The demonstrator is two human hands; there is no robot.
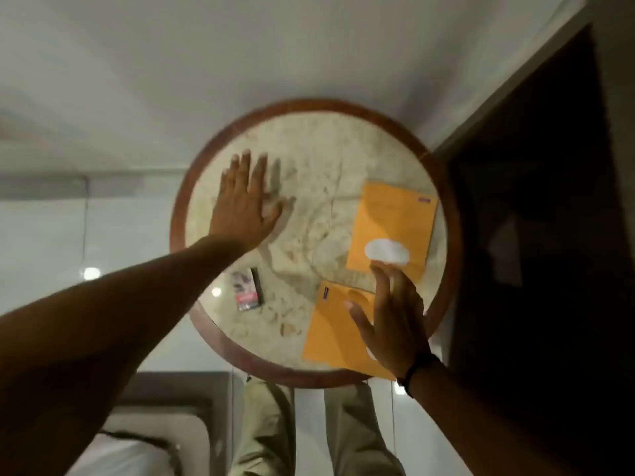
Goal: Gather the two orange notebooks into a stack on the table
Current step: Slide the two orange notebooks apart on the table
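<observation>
Stacking hasn't started: right hand (391,324) lies flat, fingers spread, on the lower notebook (335,333); the upper notebook (391,221) sits just beyond. Left hand (242,204) lies splayed, empty, on the table (309,146). Next: slide one onto the other.

Two orange notebooks (391,225) (335,329), one small box (248,291), two hands (242,204) (395,324).

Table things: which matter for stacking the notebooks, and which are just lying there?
For the job:
far notebook
near notebook
right hand, over the near notebook
table

Lying about:
small box
left hand, flat on bare tabletop
</observation>
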